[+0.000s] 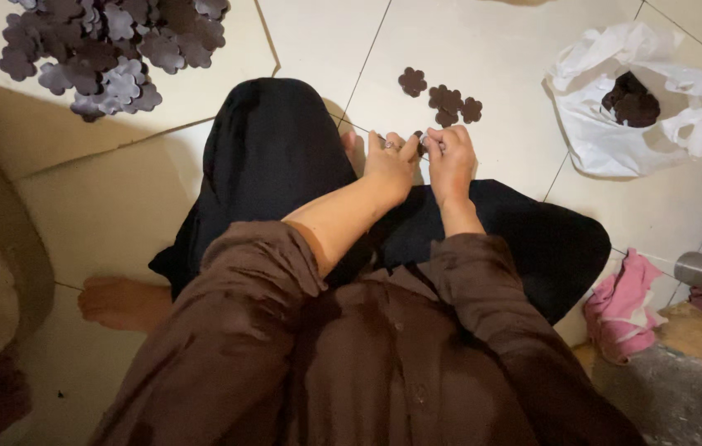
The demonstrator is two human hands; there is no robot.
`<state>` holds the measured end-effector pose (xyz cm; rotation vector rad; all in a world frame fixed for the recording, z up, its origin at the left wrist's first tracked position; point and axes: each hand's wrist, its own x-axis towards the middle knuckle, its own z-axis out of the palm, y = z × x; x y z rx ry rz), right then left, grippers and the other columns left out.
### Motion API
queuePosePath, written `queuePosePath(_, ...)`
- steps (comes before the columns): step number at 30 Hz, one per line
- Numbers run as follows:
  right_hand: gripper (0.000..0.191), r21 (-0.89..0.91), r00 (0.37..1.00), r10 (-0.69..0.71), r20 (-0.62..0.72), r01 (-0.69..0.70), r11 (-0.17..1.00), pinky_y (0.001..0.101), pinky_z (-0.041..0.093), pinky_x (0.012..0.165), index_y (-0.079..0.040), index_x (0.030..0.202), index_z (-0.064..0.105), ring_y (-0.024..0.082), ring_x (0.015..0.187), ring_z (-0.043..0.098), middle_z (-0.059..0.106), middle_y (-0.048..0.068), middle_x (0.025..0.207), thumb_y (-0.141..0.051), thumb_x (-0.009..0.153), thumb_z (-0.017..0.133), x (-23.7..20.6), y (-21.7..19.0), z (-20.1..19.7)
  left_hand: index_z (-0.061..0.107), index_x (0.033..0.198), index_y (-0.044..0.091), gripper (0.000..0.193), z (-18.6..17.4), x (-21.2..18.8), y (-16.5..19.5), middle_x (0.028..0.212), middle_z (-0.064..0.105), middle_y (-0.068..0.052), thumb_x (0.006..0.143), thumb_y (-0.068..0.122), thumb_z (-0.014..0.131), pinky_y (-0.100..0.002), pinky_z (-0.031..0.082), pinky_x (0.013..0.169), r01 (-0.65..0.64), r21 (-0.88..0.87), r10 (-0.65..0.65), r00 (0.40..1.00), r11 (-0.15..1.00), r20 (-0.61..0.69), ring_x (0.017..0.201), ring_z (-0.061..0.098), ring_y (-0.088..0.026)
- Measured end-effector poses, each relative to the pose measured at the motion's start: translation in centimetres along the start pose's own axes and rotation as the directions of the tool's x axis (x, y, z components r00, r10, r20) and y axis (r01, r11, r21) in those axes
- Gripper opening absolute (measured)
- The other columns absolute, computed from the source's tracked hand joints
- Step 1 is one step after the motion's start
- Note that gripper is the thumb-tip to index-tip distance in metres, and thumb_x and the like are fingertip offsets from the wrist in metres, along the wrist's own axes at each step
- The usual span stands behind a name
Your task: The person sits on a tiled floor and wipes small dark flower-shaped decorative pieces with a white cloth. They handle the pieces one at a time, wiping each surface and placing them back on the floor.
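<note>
Two Hands, One Dark Flower Piece

Two hands meet above the black-clad knee (pixel 285 157). Left hand (pixel 390 161) and right hand (pixel 451 157) pinch a small dark piece (pixel 422 144) between close-pressed fingertips; its long axis cannot be told. Beyond the knee: three flower cutouts (pixel 443 97) on tile. Far left of it: cutout heap (pixel 111 49). Far right: white bag (pixel 640 99).
</note>
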<state>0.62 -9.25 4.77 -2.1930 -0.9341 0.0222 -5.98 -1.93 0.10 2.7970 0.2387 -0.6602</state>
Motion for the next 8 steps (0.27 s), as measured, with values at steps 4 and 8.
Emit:
queuePosePath(4, 0.009, -0.04, 0.998, -0.036, 0.058, 0.038, 0.998, 0.0357, 0.056, 0.073, -0.003, 0.098, 0.073, 0.027, 0.083, 0.068, 0.066, 0.011, 0.097, -0.001, 0.09, 0.077, -1.2, 0.8, -0.1, 0.045, 0.151, 0.011, 0.061, 0.0, 0.1, 0.4, 0.158, 0.031, -0.005, 0.093, 0.025, 0.057, -0.068, 0.018, 0.112, 0.019, 0.0, -0.019, 1.0, 1.0, -0.004, 0.143, 0.03, -0.037)
queuePosePath(8, 0.009, -0.036, 0.994, 0.058, 0.09, -0.054, 0.998, 0.0368, 0.056, 0.073, -0.002, 0.095, 0.072, 0.026, 0.082, 0.068, 0.066, 0.011, 0.096, -0.006, 0.09, 0.078, -1.5, 1.3, 0.1, 0.049, 0.15, 0.012, 0.054, 0.2, 0.1, 0.5, 0.155, 0.036, -0.008, 0.098, 0.027, 0.054, -0.069, 0.018, 0.114, 0.04, -0.025, -0.039, 0.999, 0.999, 0.026, 0.144, 0.03, -0.038)
